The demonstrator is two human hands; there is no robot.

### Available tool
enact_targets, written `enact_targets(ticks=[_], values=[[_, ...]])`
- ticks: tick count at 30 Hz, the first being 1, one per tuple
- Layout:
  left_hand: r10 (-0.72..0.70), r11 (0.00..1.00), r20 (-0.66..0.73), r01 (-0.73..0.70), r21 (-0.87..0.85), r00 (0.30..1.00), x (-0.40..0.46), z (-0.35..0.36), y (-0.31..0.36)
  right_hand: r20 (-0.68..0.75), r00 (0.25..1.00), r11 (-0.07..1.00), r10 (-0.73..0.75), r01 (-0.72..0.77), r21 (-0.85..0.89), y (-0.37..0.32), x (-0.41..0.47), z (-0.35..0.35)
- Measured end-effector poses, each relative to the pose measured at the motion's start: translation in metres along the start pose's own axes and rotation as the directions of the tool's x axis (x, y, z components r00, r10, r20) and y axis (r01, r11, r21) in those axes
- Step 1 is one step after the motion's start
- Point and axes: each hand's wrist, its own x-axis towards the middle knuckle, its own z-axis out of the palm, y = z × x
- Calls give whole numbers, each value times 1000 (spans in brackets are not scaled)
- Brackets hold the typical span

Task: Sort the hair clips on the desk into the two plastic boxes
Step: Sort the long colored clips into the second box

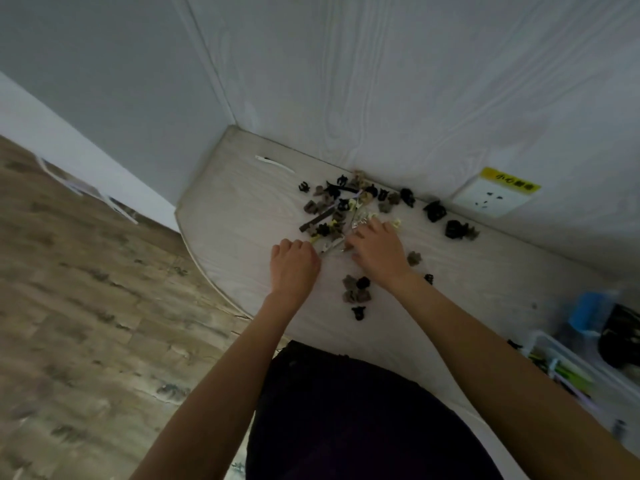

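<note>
Clips [341, 206] lie scattered in a loose heap on the pale wood-grain desk [225, 216], mostly black, brown and cream, close to the far wall. A few strays sit apart: two black ones [434, 211] to the right near the wall socket [491, 197], a small brown and black cluster [356, 289] nearer the person, and one white clip [273, 163] alone at the far left. The left hand [294, 263] rests at the near edge of the heap with its fingers curled into a loose fist; whether it holds anything cannot be told. The right hand [375, 247] lies palm down over the heap's right side, fingers bent into the clips, and its grip on any one of them cannot be made out. At the near right edge a clear plastic box [568, 372] holds long greenish pieces, with a blue object [588, 311] and a black one [621, 336] just beyond it.
</note>
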Motion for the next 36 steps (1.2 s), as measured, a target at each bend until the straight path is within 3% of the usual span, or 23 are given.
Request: enact_targets(ticks=[6,9,12,15,18,21,24,28,31,36], values=[[24,1000,79,-22,-19,997,10,-4,4,-52,999,999,-7,4,-54,20,-15,11],[86,996,148,-85,-15,985,12,-7,7,-134,986,989,95,-78,123,31,-24,3],[143,989,133,-148,27,981,13,-6,6,-149,940,888,307,-227,400,42,-33,-12],[168,985,59,-170,30,984,8,-1,1,-170,920,848,352,-237,475,48,-37,-22],[175,976,-48,-180,-124,983,1,-4,0,-125,959,853,253,-160,496,37,-33,-29],[46,895,-90,-81,-438,995,-3,-19,-1,-60,984,861,167,-116,495,20,-21,-24],[-107,805,-12,80,-588,994,1,-34,-12,-129,982,902,141,-73,426,11,-2,-17],[-218,814,45,207,-542,975,17,-44,-24,-211,977,977,18,27,210,12,26,-11],[-183,862,153,234,-451,971,31,-41,-26,-170,984,998,-44,53,45,19,34,-2],[-76,970,234,126,-206,969,35,-24,-24,-71,997,999,-42,40,-30,29,20,3]])
